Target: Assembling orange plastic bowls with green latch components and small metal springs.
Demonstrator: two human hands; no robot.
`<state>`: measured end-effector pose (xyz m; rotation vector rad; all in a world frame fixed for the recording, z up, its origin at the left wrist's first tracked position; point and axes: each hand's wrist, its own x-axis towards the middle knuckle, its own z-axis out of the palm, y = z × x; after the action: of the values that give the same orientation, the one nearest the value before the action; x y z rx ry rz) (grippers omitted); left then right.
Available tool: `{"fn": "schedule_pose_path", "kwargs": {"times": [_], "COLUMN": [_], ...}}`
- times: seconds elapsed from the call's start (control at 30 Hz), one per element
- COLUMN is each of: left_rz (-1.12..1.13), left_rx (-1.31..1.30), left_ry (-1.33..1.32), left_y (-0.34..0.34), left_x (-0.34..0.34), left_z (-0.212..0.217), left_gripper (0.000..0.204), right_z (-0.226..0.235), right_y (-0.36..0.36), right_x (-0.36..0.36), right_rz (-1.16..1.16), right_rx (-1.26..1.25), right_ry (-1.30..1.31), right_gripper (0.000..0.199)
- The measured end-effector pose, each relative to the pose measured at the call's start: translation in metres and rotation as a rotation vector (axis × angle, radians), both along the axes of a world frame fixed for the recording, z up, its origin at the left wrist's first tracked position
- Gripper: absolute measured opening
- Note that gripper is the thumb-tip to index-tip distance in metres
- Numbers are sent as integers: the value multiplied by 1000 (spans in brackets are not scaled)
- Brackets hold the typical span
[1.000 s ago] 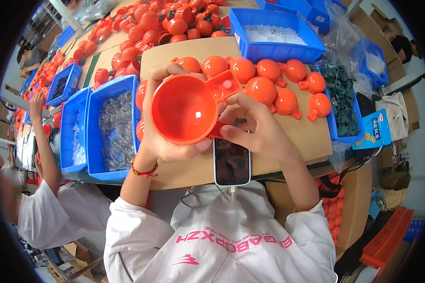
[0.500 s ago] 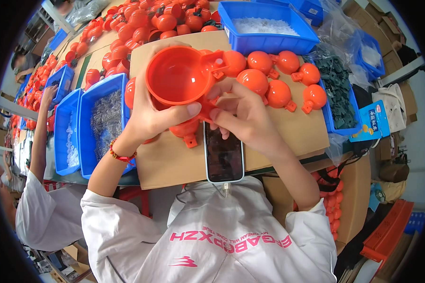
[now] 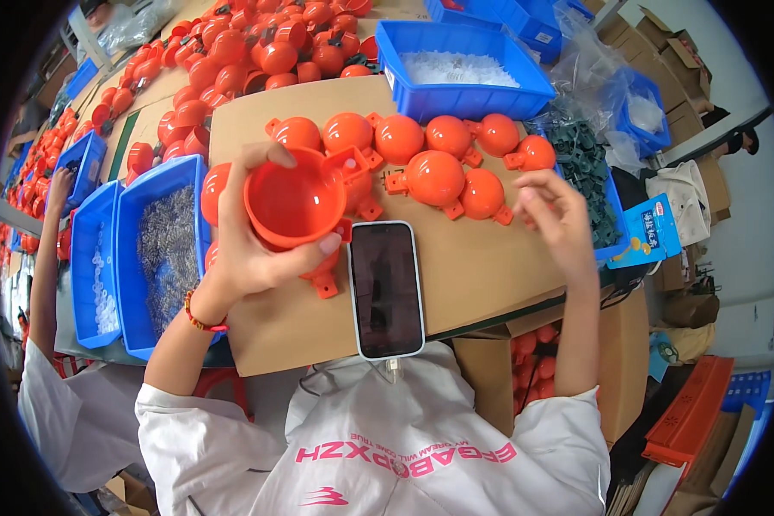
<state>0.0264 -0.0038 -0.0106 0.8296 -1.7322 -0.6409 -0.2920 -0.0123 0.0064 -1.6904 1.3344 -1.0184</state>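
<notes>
Cardboard-covered desk [image 3: 482, 275] carries a blue bin [image 3: 464, 86], dark phone [image 3: 385, 288]. Left hand [image 3: 249, 249] grips an orange half-shell cup [image 3: 294, 199] (glossy, hollow side up, tabbed rim) above the desk. Right hand [image 3: 557, 219] hangs loose, empty, beside green parts [image 3: 586, 163].

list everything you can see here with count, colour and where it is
orange half-shell: one, orange, held open side up over the cardboard
closed orange balls: about eight, orange, in rows on the cardboard
cardboard sheet: one, brown, covering the bench
phone: one, dark screen, white case, lying flat at the near edge
blue bins: several, blue; far one holds white bits, left ones hold grey metal parts
dark green parts: a heap, right
orange parts pile: many, far left
left hand: gripping the half-shell
right hand: apart, beside the green parts
</notes>
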Motion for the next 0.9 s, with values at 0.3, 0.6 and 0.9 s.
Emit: {"fn": "schedule_pose_path", "kwargs": {"times": [0.3, 0.6, 0.9], "left_rz": [-9, 40, 10], "left_rx": [-91, -149, -31], "left_ry": [-74, -178, -116], "left_y": [1, 3, 5], "left_x": [-3, -3, 2], "left_z": [-2, -10, -12], "left_gripper": [64, 64, 68], "right_z": [-41, -66, -74], "right_y": [-49, -46, -50], "right_x": [-190, -155, -173], "right_rz": [-443, -513, -630], "right_rx": [-123, -37, -110], "right_ry": [908, 1137, 587], "right_gripper": [25, 29, 16]}}
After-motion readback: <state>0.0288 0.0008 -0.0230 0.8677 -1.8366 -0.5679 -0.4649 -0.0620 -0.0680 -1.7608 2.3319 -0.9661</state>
